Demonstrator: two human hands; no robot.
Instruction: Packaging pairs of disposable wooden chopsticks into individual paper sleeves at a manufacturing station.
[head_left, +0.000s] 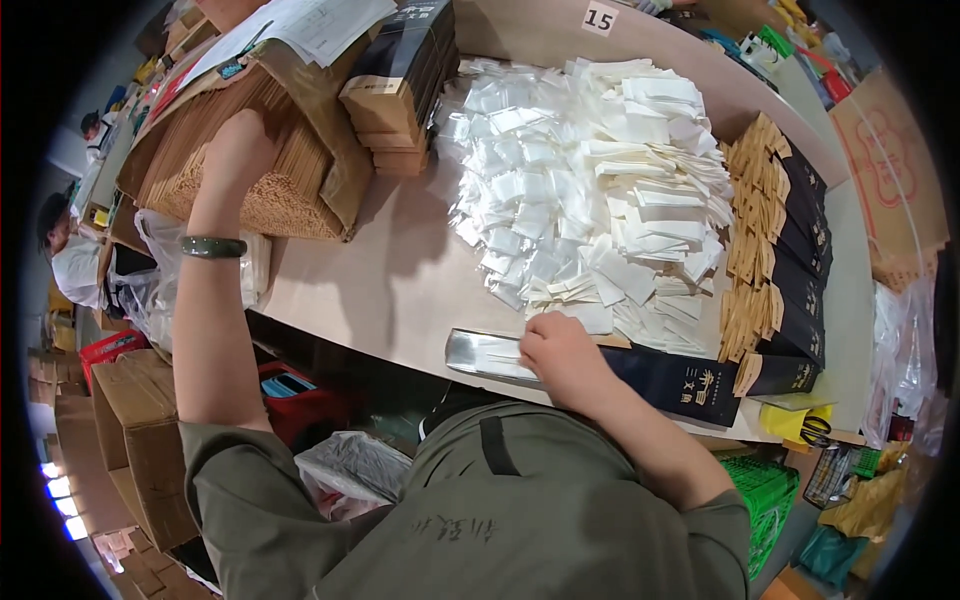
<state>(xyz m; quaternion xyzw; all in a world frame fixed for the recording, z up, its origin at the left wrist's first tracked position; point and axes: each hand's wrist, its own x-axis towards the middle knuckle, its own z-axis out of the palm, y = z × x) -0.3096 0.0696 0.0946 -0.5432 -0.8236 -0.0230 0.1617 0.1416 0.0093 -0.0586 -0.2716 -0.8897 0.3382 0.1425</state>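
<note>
Head view. The left hand (236, 150) reaches up and left of the heap of white packets (590, 180), its fingers curled down into the bundle of thin wooden sticks (255, 165) packed in an open cardboard box (330, 120); whether it has gripped any sticks cannot be told. A green bangle (211, 246) circles its wrist. The right hand (560, 355) lies just below the heap, at the near table (400, 280) edge, fingers pressed on a long sleeve (600, 370) that is clear at its left end and black at its right. Right of the heap stands a row of black sleeves (790, 260). A stack of black sleeves (405, 75) rests up-left of the heap.
</note>
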